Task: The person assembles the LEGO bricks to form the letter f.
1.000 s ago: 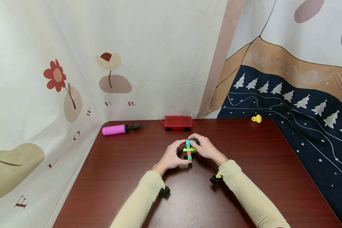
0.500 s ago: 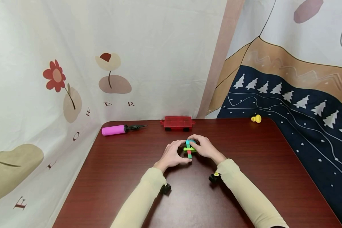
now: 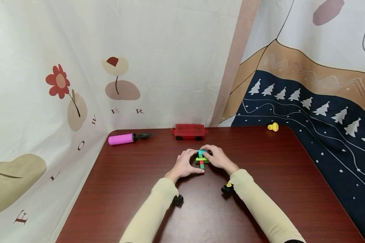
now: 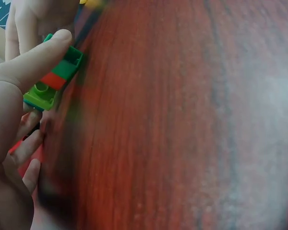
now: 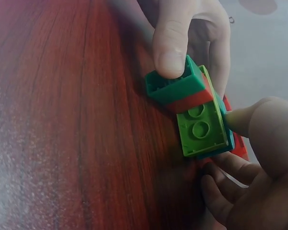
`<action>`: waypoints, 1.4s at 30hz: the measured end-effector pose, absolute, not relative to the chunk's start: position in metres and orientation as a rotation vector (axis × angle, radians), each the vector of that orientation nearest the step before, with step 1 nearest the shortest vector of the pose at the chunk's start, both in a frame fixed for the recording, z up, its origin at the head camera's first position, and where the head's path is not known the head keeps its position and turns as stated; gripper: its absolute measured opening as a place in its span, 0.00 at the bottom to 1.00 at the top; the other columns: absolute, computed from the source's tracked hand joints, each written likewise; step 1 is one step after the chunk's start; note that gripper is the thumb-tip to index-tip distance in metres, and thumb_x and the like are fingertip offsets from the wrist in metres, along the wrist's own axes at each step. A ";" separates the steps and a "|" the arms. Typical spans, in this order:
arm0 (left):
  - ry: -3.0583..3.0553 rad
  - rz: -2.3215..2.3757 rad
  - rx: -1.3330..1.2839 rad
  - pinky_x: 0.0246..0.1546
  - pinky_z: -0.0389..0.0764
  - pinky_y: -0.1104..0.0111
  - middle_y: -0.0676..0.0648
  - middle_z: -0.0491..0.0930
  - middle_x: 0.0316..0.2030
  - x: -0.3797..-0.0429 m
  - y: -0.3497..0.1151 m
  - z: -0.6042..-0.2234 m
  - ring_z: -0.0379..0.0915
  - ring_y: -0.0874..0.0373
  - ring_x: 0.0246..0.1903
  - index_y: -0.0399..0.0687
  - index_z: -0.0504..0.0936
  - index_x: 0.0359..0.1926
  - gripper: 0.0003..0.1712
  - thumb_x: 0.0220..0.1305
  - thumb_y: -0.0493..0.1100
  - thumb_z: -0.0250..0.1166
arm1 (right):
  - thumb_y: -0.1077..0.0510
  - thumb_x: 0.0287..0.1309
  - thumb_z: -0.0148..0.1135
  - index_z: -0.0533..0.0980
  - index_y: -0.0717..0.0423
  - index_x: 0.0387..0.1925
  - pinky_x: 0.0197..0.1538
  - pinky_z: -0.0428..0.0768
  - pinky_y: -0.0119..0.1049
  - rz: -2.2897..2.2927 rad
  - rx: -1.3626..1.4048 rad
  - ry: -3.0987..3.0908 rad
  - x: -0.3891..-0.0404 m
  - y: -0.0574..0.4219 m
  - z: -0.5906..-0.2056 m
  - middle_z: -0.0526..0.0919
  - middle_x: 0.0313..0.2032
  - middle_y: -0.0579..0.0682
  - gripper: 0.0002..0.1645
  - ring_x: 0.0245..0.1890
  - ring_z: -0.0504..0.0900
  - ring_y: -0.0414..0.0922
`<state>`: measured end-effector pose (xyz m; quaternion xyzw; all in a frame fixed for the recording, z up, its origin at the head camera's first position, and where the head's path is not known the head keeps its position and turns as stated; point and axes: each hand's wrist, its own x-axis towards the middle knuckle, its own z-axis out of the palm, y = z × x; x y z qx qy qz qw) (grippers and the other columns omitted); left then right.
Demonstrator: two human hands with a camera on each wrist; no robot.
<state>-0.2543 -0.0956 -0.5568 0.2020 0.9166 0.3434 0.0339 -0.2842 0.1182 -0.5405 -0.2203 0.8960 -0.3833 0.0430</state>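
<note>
Both hands hold a small build of toy building blocks (image 3: 201,162) over the middle of the table. A green block (image 5: 182,92) forms its near end, joined by a red layer to a wide lime block (image 5: 201,130) with its hollow underside showing; teal blocks lie at the far end. My left hand (image 3: 182,165) spans the build, thumb pressed on the green block and fingers at the far side. From the right, my right hand (image 3: 218,158) pinches the teal end between thumb and fingers. Part of the teal end is hidden behind the right hand.
A red toy wagon (image 3: 190,131) with black wheels stands at the table's back edge. A pink hand pump (image 3: 121,139) with a black nozzle lies at the back left. At the back right is a small yellow toy (image 3: 273,127). Printed curtains hang behind the dark red wooden table (image 3: 134,168).
The hands keep their hold on the block build, which has barely moved. The right forearm has shifted slightly left. The things at the back stay in place.
</note>
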 end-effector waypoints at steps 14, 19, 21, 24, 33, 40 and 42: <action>2.763 1.077 0.618 0.70 0.62 0.45 0.45 0.72 0.71 -0.256 -0.099 -0.561 0.63 0.43 0.70 0.48 0.70 0.76 0.53 0.55 0.61 0.81 | 0.58 0.77 0.59 0.81 0.54 0.61 0.60 0.78 0.53 -1.176 -0.630 2.709 -0.286 0.118 -0.542 0.84 0.56 0.55 0.17 0.54 0.81 0.53; 2.733 1.099 0.609 0.72 0.58 0.44 0.45 0.70 0.73 -0.255 -0.101 -0.562 0.60 0.43 0.73 0.49 0.68 0.77 0.53 0.57 0.61 0.80 | 0.57 0.77 0.60 0.81 0.54 0.61 0.62 0.77 0.54 -1.189 -0.599 2.710 -0.287 0.118 -0.544 0.84 0.57 0.54 0.17 0.55 0.81 0.52; 2.727 1.108 0.606 0.73 0.58 0.44 0.45 0.69 0.74 -0.255 -0.101 -0.562 0.60 0.43 0.73 0.49 0.68 0.77 0.53 0.57 0.61 0.80 | 0.57 0.77 0.60 0.81 0.54 0.61 0.62 0.77 0.54 -1.196 -0.582 2.708 -0.287 0.118 -0.544 0.84 0.57 0.54 0.17 0.55 0.80 0.52; 2.720 1.123 0.605 0.73 0.58 0.43 0.45 0.70 0.73 -0.256 -0.102 -0.562 0.60 0.43 0.73 0.47 0.68 0.77 0.52 0.57 0.60 0.80 | 0.56 0.77 0.60 0.81 0.54 0.61 0.62 0.77 0.54 -1.200 -0.567 2.704 -0.287 0.119 -0.543 0.84 0.56 0.54 0.17 0.54 0.80 0.52; 2.712 1.134 0.589 0.74 0.58 0.44 0.45 0.70 0.74 -0.257 -0.103 -0.561 0.60 0.43 0.74 0.47 0.69 0.77 0.52 0.57 0.60 0.80 | 0.55 0.77 0.61 0.80 0.54 0.62 0.62 0.77 0.54 -1.191 -0.563 2.703 -0.288 0.118 -0.542 0.84 0.57 0.54 0.18 0.55 0.81 0.52; 2.706 1.136 0.572 0.75 0.58 0.45 0.45 0.70 0.74 -0.256 -0.103 -0.560 0.60 0.44 0.74 0.48 0.69 0.77 0.52 0.58 0.60 0.80 | 0.55 0.77 0.61 0.80 0.54 0.63 0.61 0.78 0.53 -1.189 -0.555 2.695 -0.289 0.118 -0.542 0.84 0.57 0.54 0.18 0.53 0.81 0.51; 2.703 1.140 0.570 0.75 0.58 0.45 0.45 0.70 0.74 -0.255 -0.103 -0.560 0.60 0.44 0.74 0.48 0.69 0.77 0.51 0.58 0.59 0.80 | 0.55 0.77 0.60 0.80 0.54 0.63 0.60 0.79 0.52 -1.191 -0.554 2.698 -0.289 0.118 -0.543 0.84 0.56 0.54 0.18 0.52 0.80 0.51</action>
